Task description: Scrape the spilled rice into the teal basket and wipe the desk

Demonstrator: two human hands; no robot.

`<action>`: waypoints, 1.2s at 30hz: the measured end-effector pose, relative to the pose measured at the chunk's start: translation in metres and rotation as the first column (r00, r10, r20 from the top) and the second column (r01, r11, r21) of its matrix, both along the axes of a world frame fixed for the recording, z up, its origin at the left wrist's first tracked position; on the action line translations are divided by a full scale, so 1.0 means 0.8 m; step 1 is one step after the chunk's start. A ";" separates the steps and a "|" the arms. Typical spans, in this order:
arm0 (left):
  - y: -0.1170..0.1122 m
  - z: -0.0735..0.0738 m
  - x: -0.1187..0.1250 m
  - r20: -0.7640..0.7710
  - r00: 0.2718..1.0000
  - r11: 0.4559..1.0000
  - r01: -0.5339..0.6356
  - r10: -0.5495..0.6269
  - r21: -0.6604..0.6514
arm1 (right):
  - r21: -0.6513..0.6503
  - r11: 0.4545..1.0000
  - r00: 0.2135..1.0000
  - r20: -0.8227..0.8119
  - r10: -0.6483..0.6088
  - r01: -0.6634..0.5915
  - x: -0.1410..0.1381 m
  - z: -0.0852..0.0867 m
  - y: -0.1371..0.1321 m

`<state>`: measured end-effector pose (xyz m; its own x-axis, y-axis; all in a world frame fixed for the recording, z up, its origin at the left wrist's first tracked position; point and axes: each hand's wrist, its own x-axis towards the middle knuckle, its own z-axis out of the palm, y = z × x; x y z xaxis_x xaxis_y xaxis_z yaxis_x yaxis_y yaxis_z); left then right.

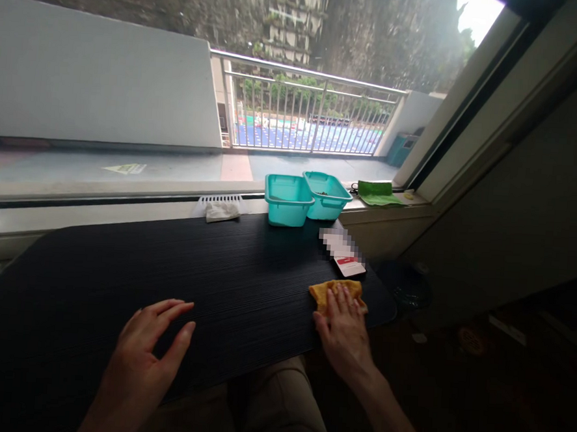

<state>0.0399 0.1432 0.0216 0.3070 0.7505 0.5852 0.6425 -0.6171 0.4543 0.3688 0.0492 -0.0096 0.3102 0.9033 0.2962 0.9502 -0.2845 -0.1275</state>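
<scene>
My right hand (343, 327) lies flat, fingers stretched out, on a folded orange cloth (330, 288) near the right front corner of the black tabletop (168, 267). My left hand (151, 344) rests open on the tabletop near its front edge, fingers spread, holding nothing. A white card with a red mark (347, 262) lies just behind the cloth.
Two teal plastic bins (289, 200) (326, 195) stand at the table's far edge by the window sill. A white crumpled item (220, 210) lies left of them. A green folded thing (378, 192) sits on the sill at the right. My knees show below the table.
</scene>
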 end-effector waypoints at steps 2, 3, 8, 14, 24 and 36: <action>-0.001 -0.001 0.004 -0.003 1.000 1.000 0.015 -0.015 -0.006 | -0.150 0.987 0.997 -0.061 0.054 -0.063 -0.023 0.014 0.020; -0.002 -0.001 0.005 -0.005 1.000 1.000 0.022 -0.022 -0.003 | -0.193 0.979 0.995 -0.081 0.053 -0.068 -0.032 0.021 0.025; 0.000 0.004 -0.008 -0.027 1.000 1.000 -0.010 0.011 0.023 | -0.298 0.946 0.989 -0.107 0.101 -0.129 -0.042 0.035 0.003; 0.001 0.000 -0.008 -0.029 0.999 0.998 -0.039 0.041 0.043 | -0.294 0.949 0.989 -0.128 0.080 -0.115 -0.036 0.039 0.084; 0.017 0.017 0.023 -0.040 0.998 0.997 -0.043 0.046 0.062 | -0.296 0.932 0.974 -0.145 0.172 -0.209 -0.044 0.035 0.087; 0.019 0.010 0.028 -0.020 0.999 0.999 -0.050 0.049 -0.011 | -0.274 0.937 0.974 -0.130 0.187 -0.216 -0.040 0.042 0.137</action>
<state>0.0622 0.1585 0.0295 0.2809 0.7714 0.5709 0.6811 -0.5794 0.4478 0.3372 0.1587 0.0241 0.1275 0.9918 -0.0054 0.9777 -0.1266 -0.1673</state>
